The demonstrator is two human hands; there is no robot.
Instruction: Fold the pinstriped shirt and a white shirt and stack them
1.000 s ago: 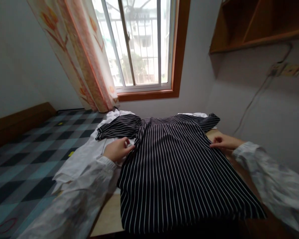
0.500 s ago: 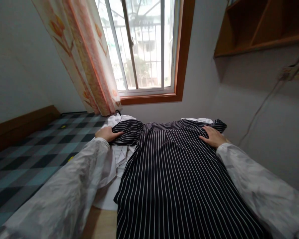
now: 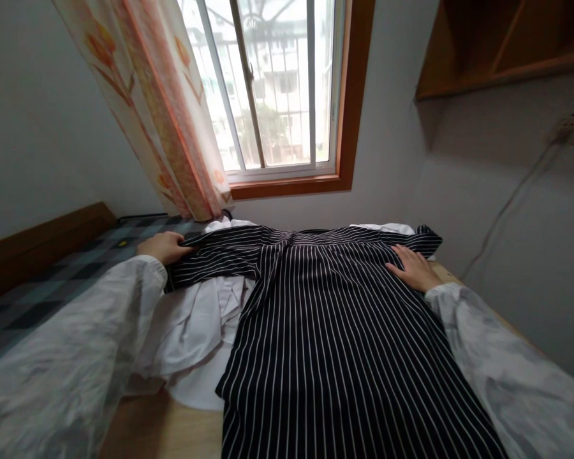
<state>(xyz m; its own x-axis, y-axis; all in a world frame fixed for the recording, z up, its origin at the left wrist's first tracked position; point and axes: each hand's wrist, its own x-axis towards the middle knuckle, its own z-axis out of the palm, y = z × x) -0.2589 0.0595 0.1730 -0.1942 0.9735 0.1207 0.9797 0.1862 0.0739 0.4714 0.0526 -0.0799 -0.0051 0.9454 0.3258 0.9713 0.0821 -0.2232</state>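
Note:
A black shirt with thin white stripes (image 3: 335, 338) lies spread out in front of me, its collar end toward the window. At the far left, my left hand (image 3: 165, 247) is closed on the cuff end of its left sleeve, which is stretched out sideways. My right hand (image 3: 414, 268) rests flat on the shirt near the right shoulder, fingers apart. Beyond it the right sleeve (image 3: 423, 240) is bunched at its end. White cloth (image 3: 198, 325) with loose folds lies under the left sleeve and shows past the collar.
A light wooden tabletop (image 3: 172, 430) shows at the lower left. On the left is a bed with a dark checked cover (image 3: 9, 325). A curtain (image 3: 157, 127) hangs beside the window (image 3: 282, 89). A wooden shelf (image 3: 497, 73) and a cable (image 3: 511, 204) are on the right wall.
My left hand has moved left with the sleeve, which is now drawn out straighter and longer. More of the white cloth shows below it. My right hand has barely shifted.

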